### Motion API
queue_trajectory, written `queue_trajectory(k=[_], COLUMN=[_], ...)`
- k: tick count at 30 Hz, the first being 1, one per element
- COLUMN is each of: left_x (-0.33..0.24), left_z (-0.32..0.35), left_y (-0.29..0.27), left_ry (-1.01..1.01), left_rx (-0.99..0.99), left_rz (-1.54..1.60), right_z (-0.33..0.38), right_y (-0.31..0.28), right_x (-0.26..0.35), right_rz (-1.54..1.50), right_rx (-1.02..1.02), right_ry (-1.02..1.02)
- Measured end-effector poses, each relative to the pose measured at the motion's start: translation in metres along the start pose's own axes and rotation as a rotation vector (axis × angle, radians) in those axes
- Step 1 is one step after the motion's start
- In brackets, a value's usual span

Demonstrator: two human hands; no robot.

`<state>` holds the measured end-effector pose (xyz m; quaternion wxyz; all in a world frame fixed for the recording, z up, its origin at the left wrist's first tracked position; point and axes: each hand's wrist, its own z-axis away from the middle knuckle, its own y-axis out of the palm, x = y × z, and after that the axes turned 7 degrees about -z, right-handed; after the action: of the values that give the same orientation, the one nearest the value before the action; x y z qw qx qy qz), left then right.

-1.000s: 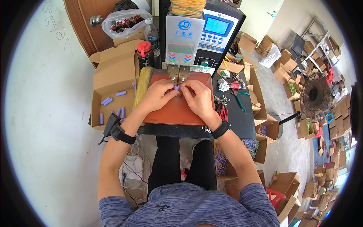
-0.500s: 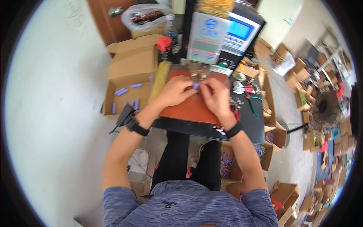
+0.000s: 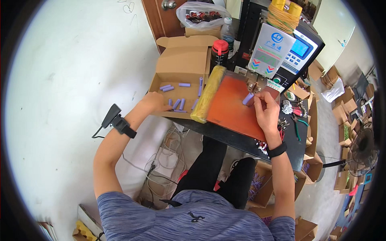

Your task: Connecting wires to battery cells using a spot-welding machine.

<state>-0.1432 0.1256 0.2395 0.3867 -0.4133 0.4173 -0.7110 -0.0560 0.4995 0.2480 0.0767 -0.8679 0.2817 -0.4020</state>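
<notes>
My right hand [image 3: 265, 109] pinches a purple cylindrical battery cell [image 3: 248, 99] between thumb and fingertips. It holds the cell tilted over the orange-brown work mat [image 3: 231, 108], just below the metal electrodes [image 3: 253, 85] of the bench machine. At the near left corner of an open cardboard box [image 3: 177, 66] is my left hand [image 3: 153, 102], its thumb side stretched toward the cells inside; the other fingers are partly hidden. Several purple cells [image 3: 182, 104] lie loose in that box, some close to the left fingertips.
A yellow wrapped roll [image 3: 209, 94] lies between box and mat. Behind stand a red-capped bottle [image 3: 220, 52], a clear bottle [image 3: 228, 32] and the machine [image 3: 299, 52] with its blue screen. Green-handled pliers [image 3: 297, 127] and small parts lie right. Cables [image 3: 167, 156] tangle below.
My left hand has left the mat and moved left to the cardboard box. My right hand stays by the electrodes with a purple cell. The whole view has shifted, showing more on the left.
</notes>
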Motion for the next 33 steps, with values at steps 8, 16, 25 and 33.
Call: queue_trajectory(k=[8,16,25,33], left_x=[-0.030,-0.026,0.004,0.010], left_z=[-0.015,-0.062,-0.024,-0.036], left_y=[-0.005,0.040,-0.020,0.014], left_ry=[-0.158,-0.168,0.120,0.326], left_rx=[0.165,-0.039,0.282,0.210], left_rz=[0.043,0.266,0.322,0.135], right_z=[0.003,0.003,0.002,0.011], right_y=[-0.003,-0.001,-0.002,-0.005], right_x=[-0.005,-0.004,0.001,-0.002], right_rz=[0.000,-0.016,-0.065,-0.080], right_rx=[0.009,0.025,0.034,0.006], right_ry=[0.011,0.011,0.135,0.344])
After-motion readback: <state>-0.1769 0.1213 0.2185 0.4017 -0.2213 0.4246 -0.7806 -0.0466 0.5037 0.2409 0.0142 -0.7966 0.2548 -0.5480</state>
